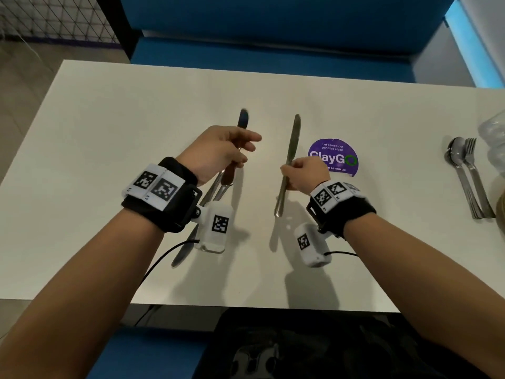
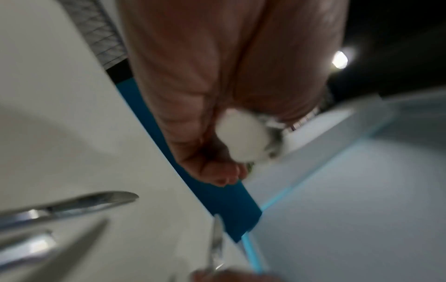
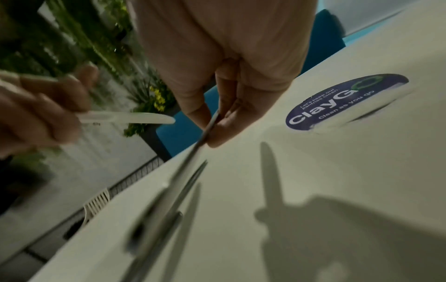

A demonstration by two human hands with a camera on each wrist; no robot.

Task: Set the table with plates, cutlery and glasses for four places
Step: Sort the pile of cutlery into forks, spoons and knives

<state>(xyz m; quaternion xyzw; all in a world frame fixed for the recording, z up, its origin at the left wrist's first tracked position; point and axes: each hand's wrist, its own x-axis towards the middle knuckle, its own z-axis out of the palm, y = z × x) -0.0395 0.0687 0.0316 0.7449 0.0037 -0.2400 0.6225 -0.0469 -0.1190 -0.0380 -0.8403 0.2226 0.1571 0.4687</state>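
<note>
Her right hand (image 1: 303,173) pinched one knife (image 1: 288,165) above the table's (image 1: 109,119) middle while her left hand (image 1: 218,151) clutched several more knives (image 1: 218,184); each wanted laying down singly, I'd say, parallel to an edge.

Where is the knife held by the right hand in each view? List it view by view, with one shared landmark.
Head: knife right of centre, blade pointing away, pinched by the right hand.
Left wrist: bottom centre, blurred.
Right wrist: centre, running down-left from the fingers.
Shared landmark: the white table.
</note>
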